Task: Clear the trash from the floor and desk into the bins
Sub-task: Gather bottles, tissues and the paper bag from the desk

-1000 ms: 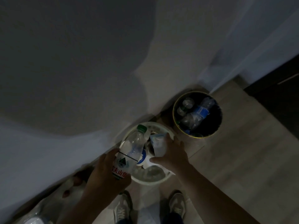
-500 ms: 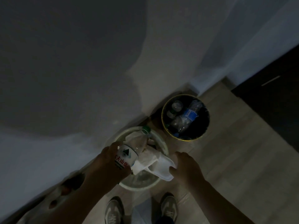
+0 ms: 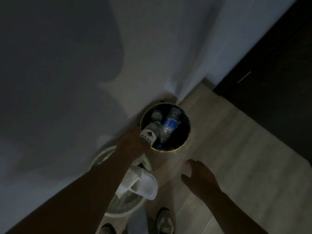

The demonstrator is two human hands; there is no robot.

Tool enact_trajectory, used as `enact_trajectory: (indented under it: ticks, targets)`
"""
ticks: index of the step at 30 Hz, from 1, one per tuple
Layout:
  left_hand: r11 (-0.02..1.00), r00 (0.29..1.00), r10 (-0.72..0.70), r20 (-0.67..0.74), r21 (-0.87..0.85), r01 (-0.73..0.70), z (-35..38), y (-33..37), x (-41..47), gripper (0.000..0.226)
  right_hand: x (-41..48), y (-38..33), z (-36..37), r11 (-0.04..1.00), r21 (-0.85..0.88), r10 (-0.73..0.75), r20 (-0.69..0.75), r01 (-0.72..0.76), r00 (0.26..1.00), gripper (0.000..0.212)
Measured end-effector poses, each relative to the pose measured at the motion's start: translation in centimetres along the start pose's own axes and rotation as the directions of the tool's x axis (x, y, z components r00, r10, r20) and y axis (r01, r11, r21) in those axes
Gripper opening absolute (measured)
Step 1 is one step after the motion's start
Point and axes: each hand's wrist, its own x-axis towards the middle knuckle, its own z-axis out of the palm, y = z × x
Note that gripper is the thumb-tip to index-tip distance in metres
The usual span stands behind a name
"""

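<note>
the left hand (image 3: 133, 142), fingers wrapped round the water bottle (image 3: 149, 135), had swung it from the pale bin (image 3: 125, 213) to over the near rim of the dark bin (image 3: 168, 151), likely ready to drop. the right hand (image 3: 200, 176), near the dark bin, hung open and empty, the slipper (image 3: 145, 186) released.

The person wears low sneakers (image 3: 166, 221), seemingly grey with paler panels, and has bare forearms (image 3: 233, 210).

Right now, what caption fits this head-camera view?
Left hand holds a water bottle over the dark bin; right hand hovers open nearby.
</note>
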Motion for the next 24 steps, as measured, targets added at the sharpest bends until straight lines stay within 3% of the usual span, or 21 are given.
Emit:
enact_trajectory:
  ticks: [3,6,11,14,16,21,24]
  targets:
    - [0.999,0.999,0.033,0.008,0.038,-0.033,-0.2,1.2,0.4,0.061,-0.5,0.7,-0.5,1.0,0.016,0.01,-0.007,-0.01,1.0,0.056]
    - [0.994,0.994,0.106,0.007,0.037,-0.106,-0.9,1.6,-0.6,0.047,-0.9,0.7,-0.7,1.0,0.025,0.015,-0.016,-0.015,1.0,0.056]
    - [0.992,0.995,0.093,0.034,0.087,-0.096,-2.7,2.2,-3.0,0.03,-2.4,-0.5,-1.2,0.999,0.04,0.017,-0.034,-0.016,0.999,0.056]
    - [0.992,0.992,0.096,0.079,0.076,-0.103,-4.5,2.5,-4.8,0.047,-3.8,-1.8,-2.0,1.0,0.027,0.013,-0.044,-0.011,0.999,0.056]
    - [0.987,0.986,0.14,0.092,0.063,-0.146,-6.2,2.6,-6.7,0.062,-5.0,-2.8,-3.0,1.0,0.016,0.007,-0.058,-0.007,0.998,0.056]
    - [0.897,0.909,0.417,0.001,0.164,-0.411,-11.5,2.8,-10.8,0.037,-8.7,-6.1,-6.8,0.999,-0.051,-0.024,-0.118,0.018,0.993,0.056]
    - [0.882,0.912,0.403,0.073,0.235,-0.409,-15.3,3.5,-13.0,0.034,-11.6,-8.6,-10.1,0.995,-0.09,-0.053,-0.153,0.039,0.987,0.055]
